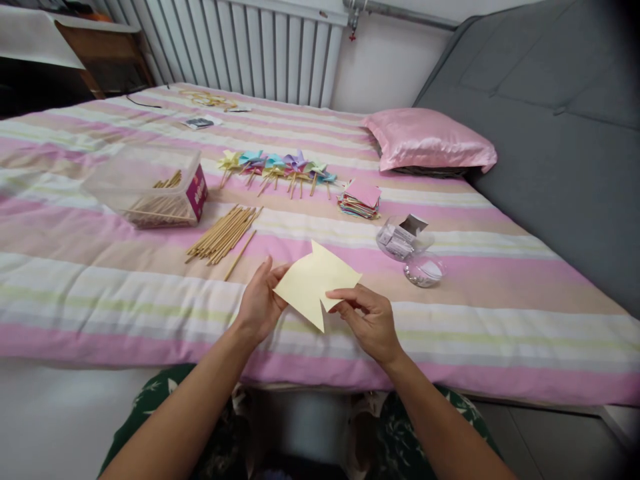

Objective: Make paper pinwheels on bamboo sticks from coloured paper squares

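A pale yellow paper square [315, 280] with cut corners is held between both hands above the near edge of the striped bed. My left hand [260, 300] pinches its left side. My right hand [367, 320] pinches its lower right edge with thumb and fingers. Beyond the paper lies a pile of wooden sticks [225, 233], with one loose stick [240, 255] beside it. Farther back a row of finished paper pinwheels [277, 167] lies on the bed, and a stack of coloured paper squares [360, 199] sits to their right.
A clear plastic box [150, 187] with sticks stands at left. A clear jar on its side [400, 240] and its lid [424, 270] lie right of the paper. A pink pillow [427, 141] rests against the grey headboard [550, 133]. A radiator [240, 47] lines the far wall.
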{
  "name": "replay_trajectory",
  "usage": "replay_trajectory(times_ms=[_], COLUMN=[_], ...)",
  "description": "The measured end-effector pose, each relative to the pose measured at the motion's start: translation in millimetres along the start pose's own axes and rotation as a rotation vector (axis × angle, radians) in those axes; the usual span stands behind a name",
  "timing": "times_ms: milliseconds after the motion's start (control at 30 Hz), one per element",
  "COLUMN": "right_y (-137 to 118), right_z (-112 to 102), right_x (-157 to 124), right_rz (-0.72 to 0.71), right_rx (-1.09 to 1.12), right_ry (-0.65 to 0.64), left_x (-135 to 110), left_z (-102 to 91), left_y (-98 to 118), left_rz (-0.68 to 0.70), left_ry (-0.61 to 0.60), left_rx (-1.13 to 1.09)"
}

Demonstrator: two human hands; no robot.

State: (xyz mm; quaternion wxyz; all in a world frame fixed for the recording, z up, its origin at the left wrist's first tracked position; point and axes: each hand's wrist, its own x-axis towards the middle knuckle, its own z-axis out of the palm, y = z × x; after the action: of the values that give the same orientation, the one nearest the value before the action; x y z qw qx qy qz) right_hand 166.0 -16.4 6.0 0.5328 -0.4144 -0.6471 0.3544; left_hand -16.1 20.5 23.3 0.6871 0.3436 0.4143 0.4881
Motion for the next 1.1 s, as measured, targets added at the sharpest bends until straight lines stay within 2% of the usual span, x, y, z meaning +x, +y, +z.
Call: replay_trajectory(times_ms=[67, 233, 367, 600, 867, 1100], right_y=[-1.1, -5.0, -7.1, -6.7, -5.2, 1.7], right_z=[-0.9, -1.3, -1.5, -1.2, -0.2, 4.9], right_x=[0.4, 2.0, 3.7, 3.7, 3.1, 0.5], right_rz=[-0.03, -0.083, -0.108, -0.085, -0.013, 0.165], right_rx=[-0.084, -0.236, -0.265, -0.275, -0.276, -0.193], right_ry=[-0.022, -0.075, -0.13, -0.12, -0.135, -0.101], left_x=[-1.7, -5.6, -5.5, -6.7, -6.2, -4.6], left_z=[-1.4, -6.2, -9.7, -8.2, -7.3, -7.7], left_y=[3.4, 2.2, 0.8, -0.2, -1.7, -4.1], left_rz=[-0.089, -0.062, -0.093, -0.098, -0.092, -0.117], left_ry=[-0.073, -0.062, -0.099, -0.073, -0.073, -0.085], left_rx=[-0.039, 0.105, 0.143, 0.169, 0.155, 0.15])
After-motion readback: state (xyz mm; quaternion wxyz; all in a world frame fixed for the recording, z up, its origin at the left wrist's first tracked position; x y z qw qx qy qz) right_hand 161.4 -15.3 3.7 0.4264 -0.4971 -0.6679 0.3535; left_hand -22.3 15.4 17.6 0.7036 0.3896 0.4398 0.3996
